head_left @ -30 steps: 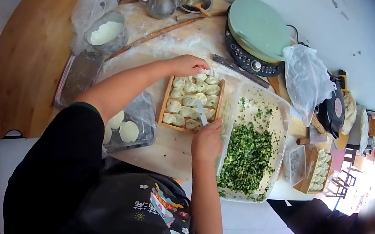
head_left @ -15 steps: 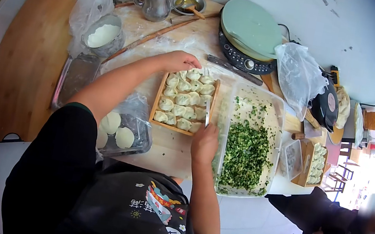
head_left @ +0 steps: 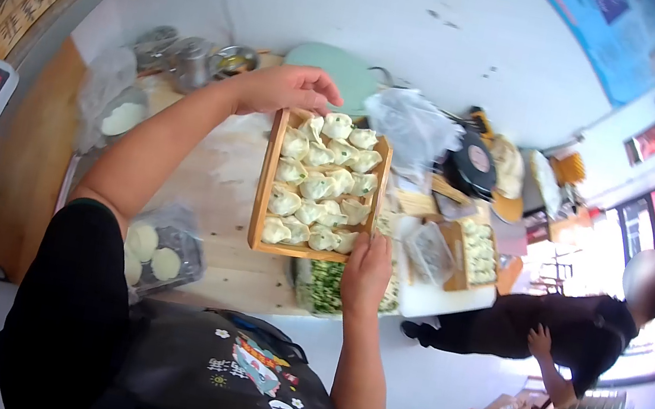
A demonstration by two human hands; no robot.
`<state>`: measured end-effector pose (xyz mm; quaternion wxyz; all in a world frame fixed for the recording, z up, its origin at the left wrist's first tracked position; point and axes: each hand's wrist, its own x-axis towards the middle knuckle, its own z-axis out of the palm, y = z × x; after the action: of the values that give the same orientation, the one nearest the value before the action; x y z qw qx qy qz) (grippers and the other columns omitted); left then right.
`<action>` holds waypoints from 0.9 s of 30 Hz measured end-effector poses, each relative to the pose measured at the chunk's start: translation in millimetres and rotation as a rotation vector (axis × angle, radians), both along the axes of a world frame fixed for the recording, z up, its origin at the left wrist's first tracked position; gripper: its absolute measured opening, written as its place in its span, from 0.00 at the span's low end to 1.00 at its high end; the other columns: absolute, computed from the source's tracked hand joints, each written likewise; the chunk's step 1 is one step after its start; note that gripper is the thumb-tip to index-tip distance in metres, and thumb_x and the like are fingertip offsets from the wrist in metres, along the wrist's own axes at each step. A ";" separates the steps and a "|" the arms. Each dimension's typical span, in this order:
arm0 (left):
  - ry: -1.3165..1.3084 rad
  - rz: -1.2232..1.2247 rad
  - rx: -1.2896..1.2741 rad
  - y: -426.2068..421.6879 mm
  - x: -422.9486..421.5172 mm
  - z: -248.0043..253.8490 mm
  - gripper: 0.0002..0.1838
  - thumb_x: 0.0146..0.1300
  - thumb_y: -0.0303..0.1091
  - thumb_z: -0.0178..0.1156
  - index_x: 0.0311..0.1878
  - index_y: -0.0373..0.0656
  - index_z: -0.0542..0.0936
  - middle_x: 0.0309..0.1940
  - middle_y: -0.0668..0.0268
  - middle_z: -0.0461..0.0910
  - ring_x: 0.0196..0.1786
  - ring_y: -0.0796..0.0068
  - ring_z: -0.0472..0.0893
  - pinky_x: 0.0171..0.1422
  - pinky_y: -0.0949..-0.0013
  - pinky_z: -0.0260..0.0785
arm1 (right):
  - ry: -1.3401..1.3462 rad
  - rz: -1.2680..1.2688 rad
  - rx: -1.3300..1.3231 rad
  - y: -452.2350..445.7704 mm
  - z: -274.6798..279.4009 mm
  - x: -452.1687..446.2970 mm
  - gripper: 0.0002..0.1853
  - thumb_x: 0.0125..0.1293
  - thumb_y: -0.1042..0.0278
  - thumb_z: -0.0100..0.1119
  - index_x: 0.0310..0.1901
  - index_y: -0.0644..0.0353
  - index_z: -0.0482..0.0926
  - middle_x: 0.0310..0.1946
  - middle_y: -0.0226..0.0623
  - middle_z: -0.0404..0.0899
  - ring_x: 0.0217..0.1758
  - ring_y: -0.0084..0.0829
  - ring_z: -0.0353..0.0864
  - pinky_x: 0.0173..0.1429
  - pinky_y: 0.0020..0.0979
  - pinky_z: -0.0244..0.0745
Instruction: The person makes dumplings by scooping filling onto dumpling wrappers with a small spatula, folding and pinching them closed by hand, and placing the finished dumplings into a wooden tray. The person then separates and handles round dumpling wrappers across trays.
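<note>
At nine o'clock, a bowl of flour (head_left: 134, 96) stood well apart from your work, and at eight o'clock round wrappers (head_left: 164, 263) lay in a clear plastic tray.

Your left hand (head_left: 286, 92) was at the eleven o'clock corner of the wooden tray (head_left: 265, 185), fingers loosely curled and partly open; how firmly it gripped, if at all, could not be told. If that hold was light, the far end might have dipped.

The wooden tray was at the centre, raised above the table, with rows of dumplings (head_left: 315, 185) packed close. A tilt could have slid them together, and the one at twelve o'clock, high against the rim, looked likeliest to tip out. At six o'clock, green filling (head_left: 326, 287) showed just past the tray's near edge, so a dumpling dropped there could have landed in it.

Your right hand (head_left: 367, 277) was closed on the five o'clock corner. With support at two opposite corners, the tray could have twisted. Toward four o'clock, a co-worker (head_left: 577, 327) stood well apart, so a bump seemed unlikely.
</note>
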<state>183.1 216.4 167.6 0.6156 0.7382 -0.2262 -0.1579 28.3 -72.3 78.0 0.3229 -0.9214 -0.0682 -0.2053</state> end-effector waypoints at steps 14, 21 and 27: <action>-0.227 -0.321 0.265 -291.7 1.5 -14.8 0.08 0.66 0.33 0.60 0.45 0.42 0.78 0.55 0.62 0.81 0.52 0.77 0.77 0.56 0.70 0.72 | -0.043 -0.236 -0.020 -257.0 -17.7 -63.0 0.08 0.72 0.68 0.51 0.44 0.64 0.76 0.37 0.51 0.76 0.42 0.55 0.77 0.46 0.49 0.72; -0.100 -0.497 0.182 -339.7 6.5 -15.9 0.09 0.63 0.31 0.57 0.46 0.43 0.74 0.60 0.60 0.77 0.54 0.75 0.76 0.55 0.69 0.72 | -0.036 -0.250 0.014 -308.4 -28.4 -75.5 0.08 0.72 0.69 0.51 0.44 0.64 0.76 0.37 0.50 0.76 0.41 0.54 0.77 0.45 0.48 0.72; 0.039 -0.421 0.361 -366.1 0.3 -17.2 0.22 0.65 0.42 0.59 0.60 0.46 0.72 0.64 0.63 0.73 0.62 0.71 0.72 0.58 0.61 0.71 | -0.056 -0.254 0.053 -335.5 -45.6 -74.7 0.09 0.73 0.67 0.50 0.43 0.64 0.76 0.37 0.50 0.75 0.42 0.53 0.76 0.47 0.45 0.71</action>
<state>183.4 -149.7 150.5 0.4318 0.7695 -0.3311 -0.3344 -46.4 -407.9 32.4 0.3164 -0.9077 0.0452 -0.2720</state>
